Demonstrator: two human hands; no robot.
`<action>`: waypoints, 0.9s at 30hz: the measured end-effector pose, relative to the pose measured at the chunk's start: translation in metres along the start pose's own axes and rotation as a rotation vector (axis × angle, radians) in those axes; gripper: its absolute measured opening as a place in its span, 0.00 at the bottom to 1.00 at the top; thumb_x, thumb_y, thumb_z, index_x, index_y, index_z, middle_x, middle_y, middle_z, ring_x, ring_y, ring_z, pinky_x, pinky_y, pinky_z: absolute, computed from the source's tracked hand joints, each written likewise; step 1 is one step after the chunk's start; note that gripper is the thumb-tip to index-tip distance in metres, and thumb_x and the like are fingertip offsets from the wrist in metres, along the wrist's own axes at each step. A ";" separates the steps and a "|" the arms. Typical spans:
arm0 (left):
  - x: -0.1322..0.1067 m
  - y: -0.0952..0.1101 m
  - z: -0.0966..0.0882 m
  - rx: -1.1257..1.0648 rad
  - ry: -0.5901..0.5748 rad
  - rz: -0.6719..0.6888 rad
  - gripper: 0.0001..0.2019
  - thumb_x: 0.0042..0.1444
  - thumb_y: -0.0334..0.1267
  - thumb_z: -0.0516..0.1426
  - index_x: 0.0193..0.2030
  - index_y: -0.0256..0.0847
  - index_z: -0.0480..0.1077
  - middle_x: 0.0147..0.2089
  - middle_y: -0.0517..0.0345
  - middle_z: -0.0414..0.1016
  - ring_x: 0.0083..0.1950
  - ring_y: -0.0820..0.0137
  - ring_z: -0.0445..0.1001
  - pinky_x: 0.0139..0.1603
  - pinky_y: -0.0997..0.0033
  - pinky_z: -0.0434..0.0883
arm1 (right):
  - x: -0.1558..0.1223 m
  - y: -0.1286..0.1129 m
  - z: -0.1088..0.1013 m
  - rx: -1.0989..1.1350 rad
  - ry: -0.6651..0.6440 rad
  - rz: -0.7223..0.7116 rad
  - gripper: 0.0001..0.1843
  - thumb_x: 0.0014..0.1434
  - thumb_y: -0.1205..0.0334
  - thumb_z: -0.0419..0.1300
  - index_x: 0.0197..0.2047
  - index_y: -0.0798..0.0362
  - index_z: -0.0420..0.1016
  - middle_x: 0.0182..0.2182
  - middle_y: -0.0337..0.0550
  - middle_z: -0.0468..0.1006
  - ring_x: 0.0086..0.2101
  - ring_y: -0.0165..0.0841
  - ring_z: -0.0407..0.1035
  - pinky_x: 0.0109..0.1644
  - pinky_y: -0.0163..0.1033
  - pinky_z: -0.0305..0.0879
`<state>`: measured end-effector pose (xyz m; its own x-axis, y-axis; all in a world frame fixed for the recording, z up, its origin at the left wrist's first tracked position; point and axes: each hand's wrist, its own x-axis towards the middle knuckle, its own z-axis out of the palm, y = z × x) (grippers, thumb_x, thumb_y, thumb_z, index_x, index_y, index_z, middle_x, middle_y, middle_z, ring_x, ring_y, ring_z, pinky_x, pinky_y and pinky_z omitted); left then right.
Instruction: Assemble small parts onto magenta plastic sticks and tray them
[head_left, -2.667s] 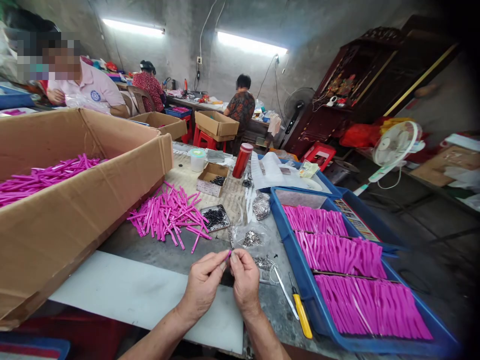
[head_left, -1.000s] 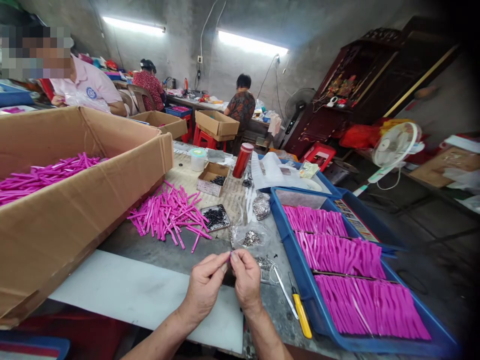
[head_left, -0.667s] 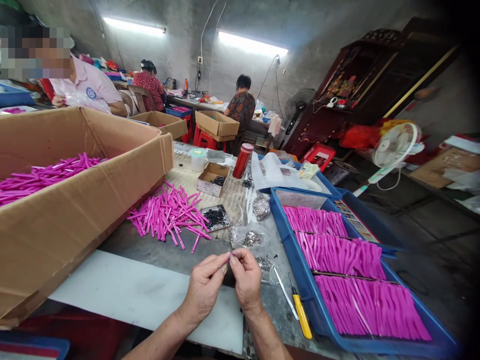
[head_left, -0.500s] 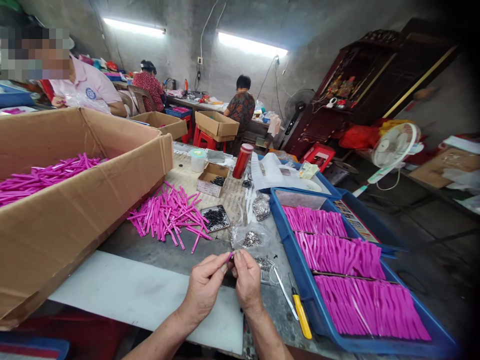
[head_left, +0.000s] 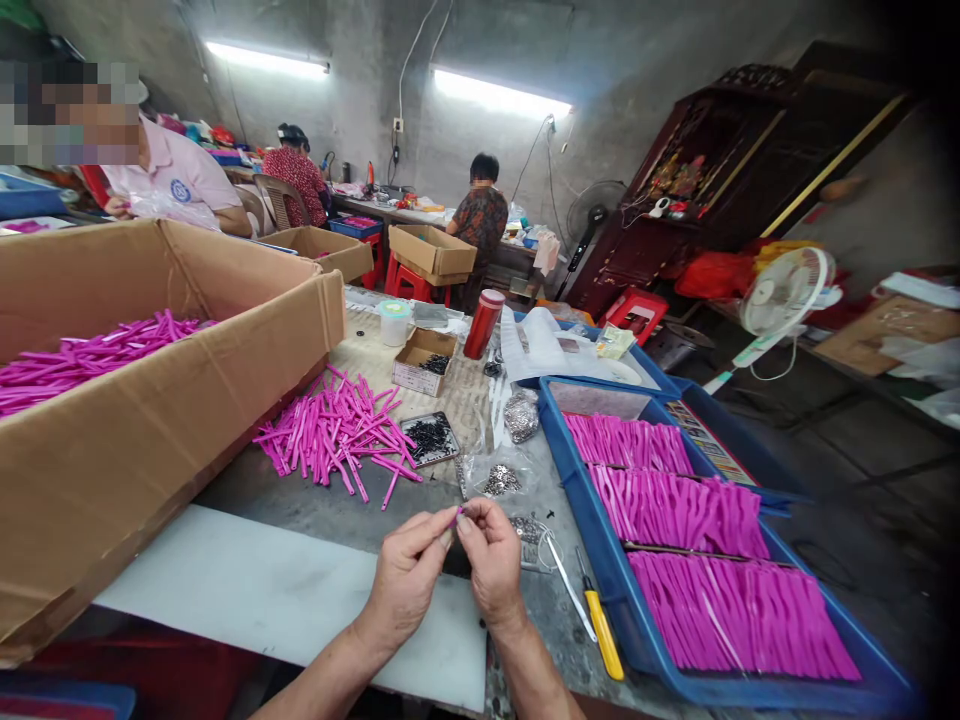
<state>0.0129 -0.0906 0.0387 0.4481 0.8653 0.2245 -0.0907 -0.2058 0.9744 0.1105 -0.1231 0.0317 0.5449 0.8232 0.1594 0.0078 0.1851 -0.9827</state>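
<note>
Low over the front of the bench, my left hand [head_left: 409, 572] pinches a small magenta plastic piece [head_left: 458, 512] between thumb and fingers. Only its tip shows; the rest is hidden by the fingers. Against the same tip, my right hand [head_left: 495, 568] is closed in a pinch, and what lies between its fingertips is too small to make out. Beyond the hands are a clear bag of small metal parts [head_left: 502, 479] and a square tray of black parts [head_left: 430, 438]. A loose pile of slim magenta pieces [head_left: 337, 430] lies to their left.
A large cardboard box [head_left: 172, 400] holding magenta pieces stands left. At right, a blue crate [head_left: 637, 625] carries rows of them. A yellow-handled screwdriver [head_left: 602, 630] and white tweezers-like tool [head_left: 571, 590] lie beside it. A white board [head_left: 300, 590] covers the front edge. Co-workers sit behind.
My right thumb and fingers have shifted slightly at the tip of the magenta piece, and the dark spot seen there before is now covered. My left hand stays nearly still.
</note>
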 end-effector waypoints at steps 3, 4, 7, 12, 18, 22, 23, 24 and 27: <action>0.000 0.000 0.000 -0.013 -0.001 -0.003 0.12 0.49 0.32 0.53 0.41 0.38 0.72 0.29 0.54 0.71 0.28 0.73 0.67 0.25 0.77 0.67 | -0.001 -0.001 0.000 -0.031 0.012 -0.010 0.10 0.49 0.56 0.54 0.24 0.54 0.62 0.19 0.34 0.61 0.22 0.26 0.56 0.26 0.31 0.56; 0.001 0.000 0.000 -0.019 0.000 -0.001 0.12 0.49 0.32 0.53 0.40 0.38 0.72 0.29 0.54 0.71 0.27 0.73 0.67 0.25 0.77 0.67 | -0.001 0.000 0.000 -0.040 0.004 -0.004 0.11 0.50 0.56 0.53 0.22 0.54 0.61 0.18 0.33 0.59 0.21 0.26 0.55 0.24 0.31 0.55; 0.001 0.001 0.000 -0.027 0.010 0.012 0.12 0.49 0.31 0.53 0.40 0.38 0.73 0.29 0.54 0.71 0.27 0.74 0.67 0.25 0.78 0.67 | 0.000 0.002 -0.001 -0.031 -0.021 0.015 0.14 0.52 0.54 0.50 0.21 0.54 0.60 0.16 0.32 0.56 0.18 0.25 0.52 0.22 0.31 0.53; 0.000 0.000 0.001 -0.024 0.019 0.017 0.12 0.48 0.31 0.53 0.39 0.38 0.73 0.27 0.55 0.70 0.27 0.73 0.67 0.26 0.77 0.67 | 0.000 0.004 0.000 -0.021 0.019 -0.004 0.10 0.48 0.56 0.55 0.25 0.54 0.62 0.20 0.35 0.61 0.22 0.26 0.56 0.26 0.31 0.56; 0.000 -0.002 0.000 -0.017 0.015 0.006 0.12 0.48 0.31 0.53 0.39 0.38 0.73 0.28 0.55 0.69 0.28 0.73 0.67 0.28 0.76 0.68 | 0.000 0.001 -0.001 -0.027 -0.022 0.024 0.16 0.53 0.52 0.49 0.20 0.54 0.59 0.16 0.32 0.55 0.18 0.24 0.50 0.20 0.30 0.51; 0.000 -0.001 0.000 -0.008 0.002 -0.004 0.12 0.48 0.32 0.53 0.40 0.38 0.73 0.27 0.55 0.69 0.29 0.72 0.67 0.28 0.75 0.68 | -0.001 0.001 -0.001 -0.023 0.008 -0.011 0.10 0.48 0.56 0.54 0.26 0.54 0.63 0.20 0.35 0.61 0.21 0.26 0.56 0.24 0.31 0.56; 0.000 0.000 0.000 -0.009 0.004 -0.003 0.12 0.48 0.32 0.53 0.40 0.38 0.73 0.27 0.55 0.69 0.28 0.72 0.67 0.27 0.75 0.68 | -0.001 0.001 0.000 -0.029 0.013 -0.014 0.09 0.48 0.56 0.55 0.25 0.54 0.62 0.20 0.34 0.61 0.21 0.26 0.56 0.24 0.31 0.56; 0.000 0.000 0.000 -0.012 0.008 0.001 0.12 0.48 0.32 0.53 0.40 0.38 0.73 0.27 0.55 0.69 0.28 0.72 0.67 0.27 0.75 0.68 | -0.001 0.001 0.000 -0.035 0.013 -0.012 0.10 0.48 0.56 0.54 0.24 0.54 0.62 0.19 0.34 0.60 0.21 0.26 0.55 0.24 0.31 0.55; 0.000 0.001 0.000 -0.013 0.021 0.010 0.11 0.47 0.32 0.54 0.38 0.38 0.73 0.27 0.55 0.70 0.27 0.73 0.66 0.27 0.76 0.68 | -0.001 0.002 -0.001 -0.033 -0.016 -0.001 0.13 0.52 0.56 0.50 0.21 0.54 0.61 0.16 0.32 0.56 0.18 0.24 0.51 0.21 0.30 0.52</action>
<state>0.0127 -0.0909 0.0396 0.4280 0.8730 0.2340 -0.1061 -0.2086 0.9722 0.1107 -0.1246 0.0296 0.5311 0.8318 0.1615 0.0362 0.1682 -0.9851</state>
